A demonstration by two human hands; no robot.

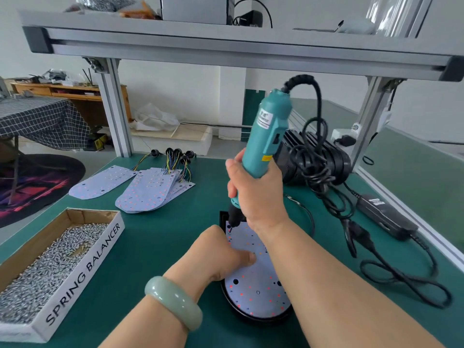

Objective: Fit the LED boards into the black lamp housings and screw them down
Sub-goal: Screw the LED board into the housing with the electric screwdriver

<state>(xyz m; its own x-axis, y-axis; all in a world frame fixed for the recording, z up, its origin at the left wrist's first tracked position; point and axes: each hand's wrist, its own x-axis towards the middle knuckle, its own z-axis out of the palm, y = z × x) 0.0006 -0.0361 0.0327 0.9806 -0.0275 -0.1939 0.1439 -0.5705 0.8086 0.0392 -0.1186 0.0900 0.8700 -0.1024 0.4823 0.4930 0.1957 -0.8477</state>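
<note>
A white LED board (258,290) lies in a black lamp housing (261,318) on the green mat in front of me. My right hand (256,192) grips a teal electric screwdriver (266,136), held nearly upright. Its black tip (230,228) touches the board's far left corner. My left hand (223,254) rests on the board's left side with fingers curled, the thumb pressing the board. A jade bangle sits on that wrist.
A cardboard tray (82,272) full of several small screws stands at the left. Spare LED boards (148,189) with wire leads lie behind it. Black housings (313,156), the screwdriver's coiled cable (324,177) and a power adapter (386,214) crowd the right. An aluminium frame rail (226,49) runs overhead.
</note>
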